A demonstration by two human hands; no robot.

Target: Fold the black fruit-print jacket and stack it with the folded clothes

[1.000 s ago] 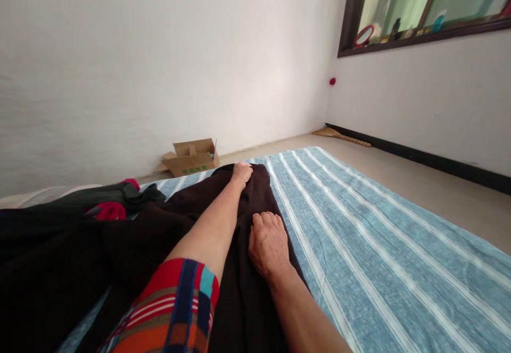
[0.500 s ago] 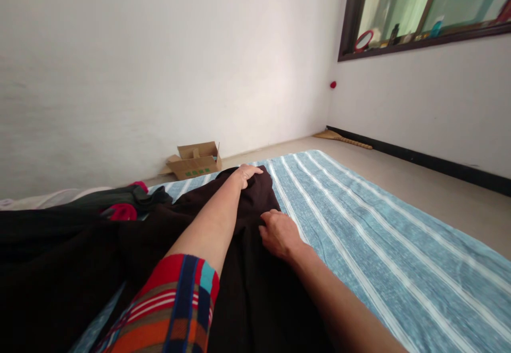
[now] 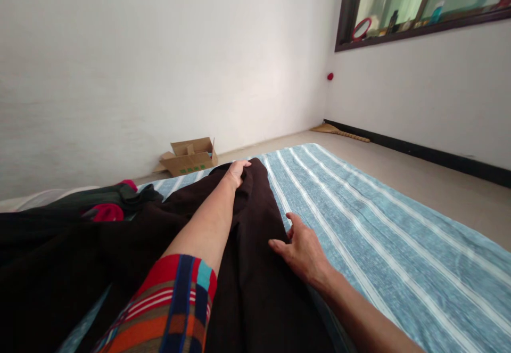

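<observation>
A dark brown garment (image 3: 261, 284) lies spread over the blue-and-white striped bedsheet (image 3: 359, 225); its exact kind is hard to make out. Near its far end, my left hand (image 3: 238, 172) is closed on the cloth, with some fingers hidden in the folds. My right hand (image 3: 301, 249) hovers at the garment's right edge, thumb and fingers apart and nothing in them. To the left lies a dark green garment (image 3: 115, 196) with pinkish-red parts, next to the brown cloth.
An open cardboard box (image 3: 189, 158) stands beyond the bed, by the white wall. On the floor near the right wall lies a broom-like thing (image 3: 345, 133). A window ledge at upper right holds a red-rimmed mirror (image 3: 361, 29) and several bottles.
My right hand has let go of the garment's edge, opened and moved right and slightly nearer to me. The left hand keeps its place on the cloth, whose right edge now lies straighter.
</observation>
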